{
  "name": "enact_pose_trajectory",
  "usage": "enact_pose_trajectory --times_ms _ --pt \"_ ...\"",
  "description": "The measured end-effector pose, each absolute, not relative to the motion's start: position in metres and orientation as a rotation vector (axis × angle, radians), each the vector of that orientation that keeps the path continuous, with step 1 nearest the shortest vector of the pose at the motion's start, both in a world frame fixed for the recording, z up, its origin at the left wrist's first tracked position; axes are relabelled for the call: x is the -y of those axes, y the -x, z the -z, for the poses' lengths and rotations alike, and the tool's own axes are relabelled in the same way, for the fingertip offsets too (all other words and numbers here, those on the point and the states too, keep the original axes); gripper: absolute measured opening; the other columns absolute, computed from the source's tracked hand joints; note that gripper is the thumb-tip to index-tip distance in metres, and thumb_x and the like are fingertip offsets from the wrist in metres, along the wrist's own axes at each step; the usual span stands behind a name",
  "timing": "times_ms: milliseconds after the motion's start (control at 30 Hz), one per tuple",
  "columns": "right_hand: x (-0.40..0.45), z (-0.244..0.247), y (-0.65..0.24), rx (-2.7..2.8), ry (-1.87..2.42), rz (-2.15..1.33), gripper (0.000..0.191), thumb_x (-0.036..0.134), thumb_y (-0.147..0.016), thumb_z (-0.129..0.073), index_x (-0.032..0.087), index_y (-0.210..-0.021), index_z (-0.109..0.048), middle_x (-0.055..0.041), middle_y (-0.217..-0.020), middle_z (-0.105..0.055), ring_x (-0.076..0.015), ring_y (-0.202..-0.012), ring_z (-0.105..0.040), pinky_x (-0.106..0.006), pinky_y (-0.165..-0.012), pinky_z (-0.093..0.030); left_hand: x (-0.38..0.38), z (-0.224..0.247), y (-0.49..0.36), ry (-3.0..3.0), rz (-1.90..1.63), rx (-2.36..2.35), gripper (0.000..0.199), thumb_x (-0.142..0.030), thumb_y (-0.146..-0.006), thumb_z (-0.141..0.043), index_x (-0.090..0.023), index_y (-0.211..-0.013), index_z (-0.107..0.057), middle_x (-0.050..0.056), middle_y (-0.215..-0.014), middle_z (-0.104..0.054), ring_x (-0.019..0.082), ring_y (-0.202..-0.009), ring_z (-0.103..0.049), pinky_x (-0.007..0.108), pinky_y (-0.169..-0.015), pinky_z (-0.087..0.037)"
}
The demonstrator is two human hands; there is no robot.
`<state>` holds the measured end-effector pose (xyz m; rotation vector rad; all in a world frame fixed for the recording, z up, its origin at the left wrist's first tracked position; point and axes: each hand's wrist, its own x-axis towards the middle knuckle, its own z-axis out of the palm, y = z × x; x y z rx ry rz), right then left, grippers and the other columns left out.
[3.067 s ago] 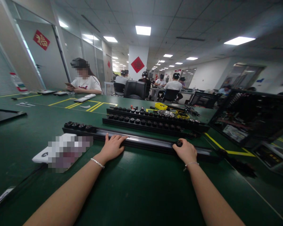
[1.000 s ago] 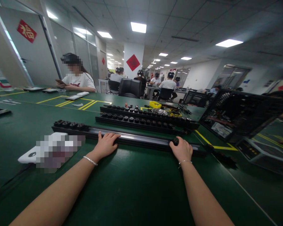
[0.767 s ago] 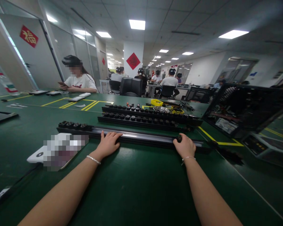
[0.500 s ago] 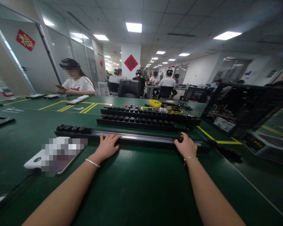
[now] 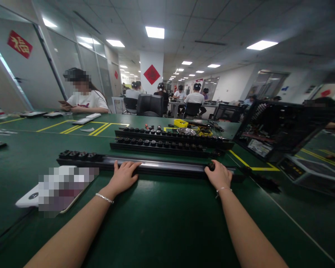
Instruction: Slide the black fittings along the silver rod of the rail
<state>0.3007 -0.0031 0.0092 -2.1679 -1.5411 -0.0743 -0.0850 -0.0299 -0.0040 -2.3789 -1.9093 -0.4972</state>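
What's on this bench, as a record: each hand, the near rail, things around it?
Left hand: resting on the near black rail
Right hand: gripping a small black piece at the rail's right part
Rail's left end: four black modules
Beyond rail: two more black rails, also bearing modules
Near left: white device
Far right: open computer case

One head-worn camera; it looks forward and down across the green table [image 5: 162, 227], close below; the ceiling [image 5: 212, 22] shows above.
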Motion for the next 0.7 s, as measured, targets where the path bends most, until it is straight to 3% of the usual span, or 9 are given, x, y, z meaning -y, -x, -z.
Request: enact_pose_trajectory --times_ms 467,700 --pt "0.0042 -0.0127 -0.3084 1.545 2.174 0.035 0.052 0.042 -0.078 -0.039 0.021 -0.126 -0.045 -0.0084 -0.121 -0.056 -0.0262 -0.115 -0.047 -0.044 -0.095 -0.033 0.0306 0.0035 0.0851 2.376 0.494 1.913 0.050 -0.029 -0.078 -0.045 -0.028 -0.128 -0.045 0.007 -0.120 -0.056 0.027 -0.117 -0.044 0.067 -0.103 -0.003" --pt "0.0051 -0.0131 -0.3096 1.585 2.230 0.091 0.055 0.045 -0.079 -0.035 0.020 -0.127 -0.045 -0.0098 -0.123 -0.055 -0.0269 -0.119 -0.042 -0.045 -0.099 -0.028 0.0308 0.0025 0.0853 2.386 0.493 1.917 0.051 -0.029 -0.078 -0.045 -0.029 -0.129 -0.044 0.008 -0.121 -0.056 0.028 -0.118 -0.044 0.067 -0.103 -0.004"
